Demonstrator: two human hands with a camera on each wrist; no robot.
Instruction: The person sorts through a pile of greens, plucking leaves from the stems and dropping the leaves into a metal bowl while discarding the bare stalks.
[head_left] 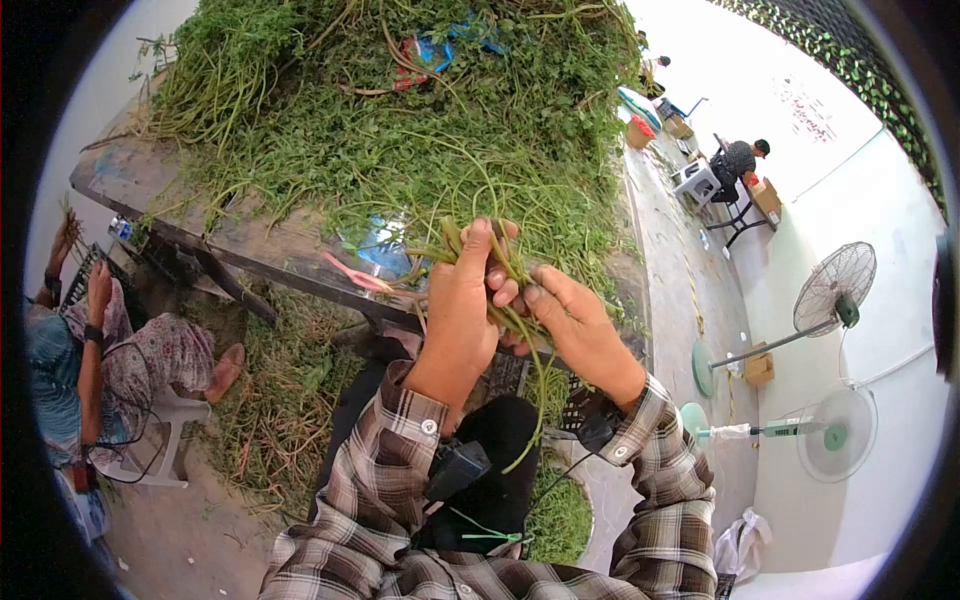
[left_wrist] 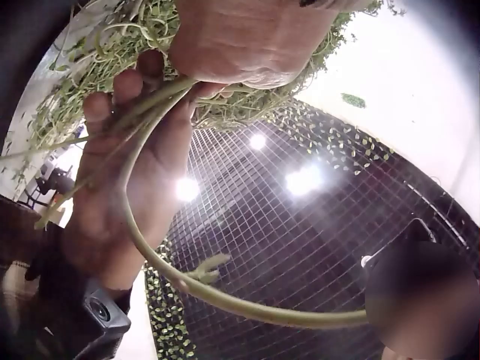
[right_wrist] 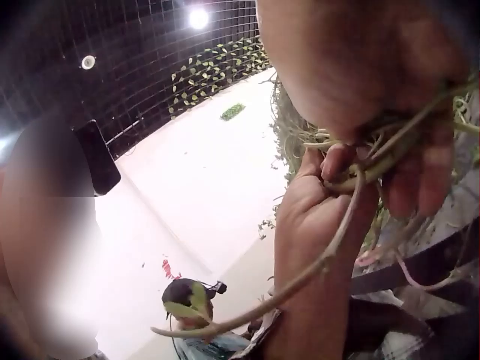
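Note:
In the head view a small bunch of green stems [head_left: 447, 243] is held over the near edge of the table. My left hand [head_left: 458, 318] grips the bunch with the thumb laid along it. Close beside it, my right hand [head_left: 580, 318] holds the lower part of the stems between thumb and fingers. One long curved stem [left_wrist: 225, 301] hangs down below both hands and ends in a small leaf [right_wrist: 191, 306]. Each hand partly hides the other's fingertips. The pile of leafy greens [head_left: 400, 150] lies just beyond the hands.
The wooden table [head_left: 130, 185] bears the greens, with blue and red plastic scraps [head_left: 425, 58] among them. A pink strip [head_left: 358, 275] lies at its front edge. Cut stems [head_left: 285, 410] cover the floor. Another person [head_left: 95, 350] sits at left; fans [head_left: 835, 290] stand at right.

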